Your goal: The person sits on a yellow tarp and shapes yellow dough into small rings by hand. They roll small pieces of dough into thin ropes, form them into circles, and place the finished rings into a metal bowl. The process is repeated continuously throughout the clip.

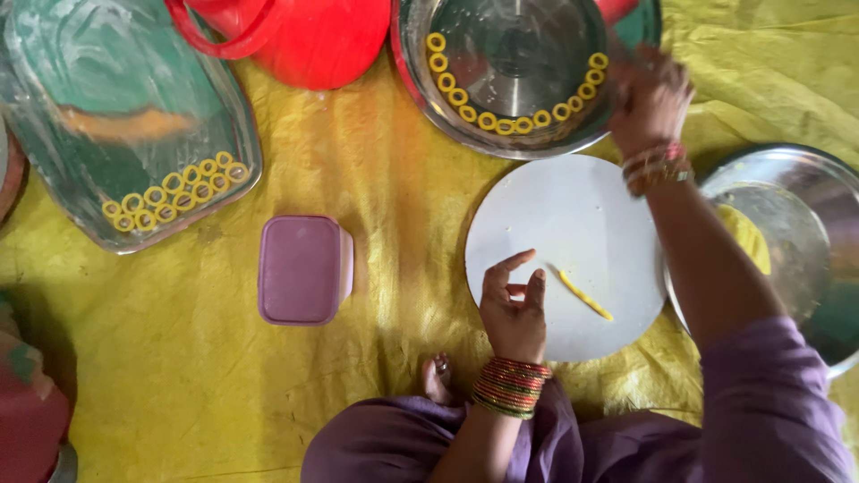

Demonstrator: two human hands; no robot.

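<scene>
A single head-worn camera looks almost straight down from above the seated person, close enough that their purple-clad lap fills the bottom edge. The far side of the scene lies at the top of the frame. The left hand [513, 309] sits low and centre over the white round board [573, 224]; the right hand [649, 98] reaches up toward the far steel plate [510, 134]. The yellow floor sheet [179, 358] spreads out left of the left hand. No second view shares the scene.

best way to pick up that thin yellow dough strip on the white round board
Pinch the yellow dough strip near its middle, from straight above, with a fingertip on each long side. It lies flat and diagonal on the white round board, thin and likely soft, so an end grip would probably let it sag or stretch. The left hand is nearest.
</scene>
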